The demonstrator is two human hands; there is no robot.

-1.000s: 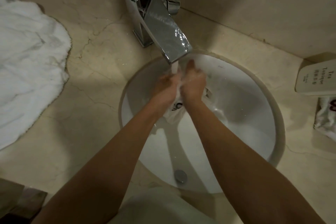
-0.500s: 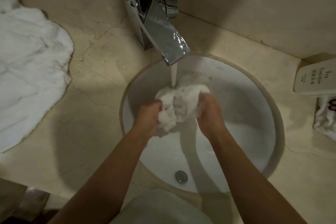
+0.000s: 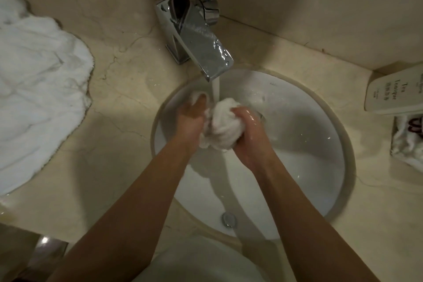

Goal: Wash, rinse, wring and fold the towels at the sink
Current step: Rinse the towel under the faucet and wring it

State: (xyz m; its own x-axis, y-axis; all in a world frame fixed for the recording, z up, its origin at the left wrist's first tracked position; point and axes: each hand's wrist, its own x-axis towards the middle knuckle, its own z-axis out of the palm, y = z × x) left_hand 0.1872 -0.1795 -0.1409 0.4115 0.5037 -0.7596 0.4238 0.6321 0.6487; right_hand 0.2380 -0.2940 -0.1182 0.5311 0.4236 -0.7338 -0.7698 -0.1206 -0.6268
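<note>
A small white towel (image 3: 223, 126), bunched into a wet ball, is held over the round white sink (image 3: 315, 135). My right hand (image 3: 248, 128) grips the ball from the right, its fingers curled round it. My left hand (image 3: 192, 117) holds the towel's left part, fingers reaching up toward the stream. Water runs from the chrome faucet (image 3: 196, 36) and falls between my hands onto the towel.
A large white towel (image 3: 39, 89) lies crumpled on the marble counter at the left. A pale bottle labelled "Tea Tonique" (image 3: 393, 94) lies at the right edge, above a wrapped packet (image 3: 409, 142). The drain (image 3: 229, 218) sits near the sink's front.
My hands pulled back from under the spout, bunched the towel into a ball, then shifted it slightly right while the left fingers stretched up toward the stream.
</note>
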